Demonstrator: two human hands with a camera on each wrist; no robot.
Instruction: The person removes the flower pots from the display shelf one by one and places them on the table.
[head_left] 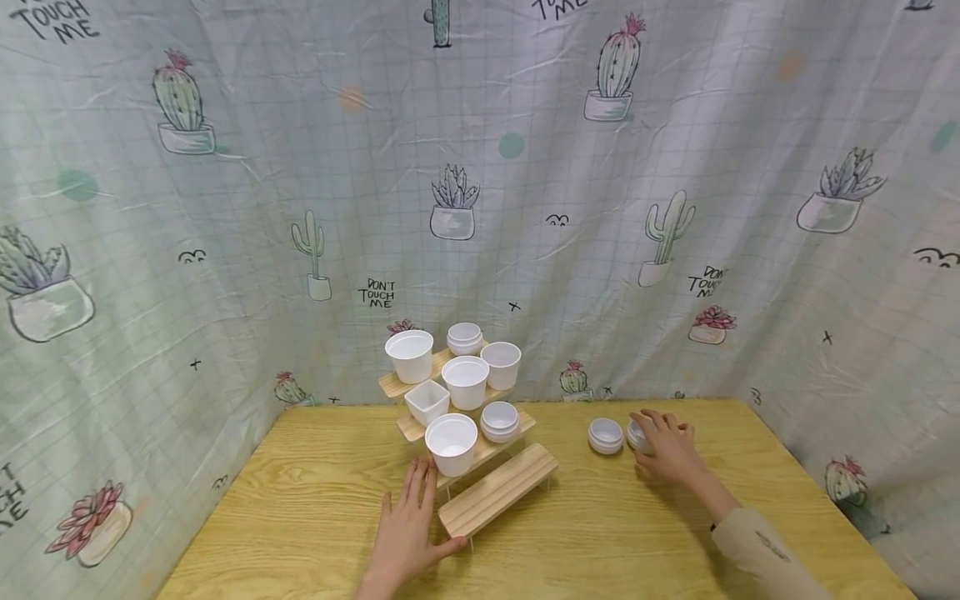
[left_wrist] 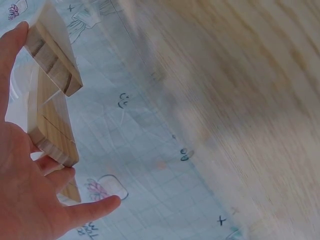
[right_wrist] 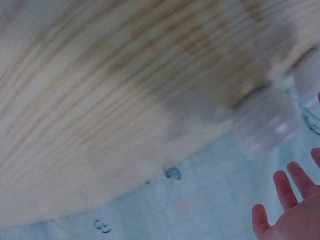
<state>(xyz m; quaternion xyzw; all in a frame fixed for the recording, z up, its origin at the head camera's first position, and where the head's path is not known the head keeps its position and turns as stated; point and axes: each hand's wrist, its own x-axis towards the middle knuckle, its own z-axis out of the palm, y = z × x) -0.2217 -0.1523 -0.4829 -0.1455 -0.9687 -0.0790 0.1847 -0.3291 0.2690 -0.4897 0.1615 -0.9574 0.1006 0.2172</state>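
A tiered wooden stand (head_left: 498,492) holds several white pots, among them a tall round pot (head_left: 452,444), a square pot (head_left: 427,403) and a low ribbed pot (head_left: 500,422). My left hand (head_left: 405,517) is spread at the stand's left end. Its thumb touches the end of the lowest board (left_wrist: 55,62), and other fingers rest against the board behind it (left_wrist: 55,130). Over on the right, my right hand (head_left: 667,446) is above a low white pot (head_left: 637,435), partly hiding it. In the right wrist view the fingers (right_wrist: 285,190) look extended and apart from a blurred pot (right_wrist: 267,122).
A second low white pot (head_left: 605,436) stands just left of the one under my right hand. Everything rests on a wood-grain table (head_left: 600,533). A cactus-print curtain (head_left: 525,267) hangs behind the table and along its sides.
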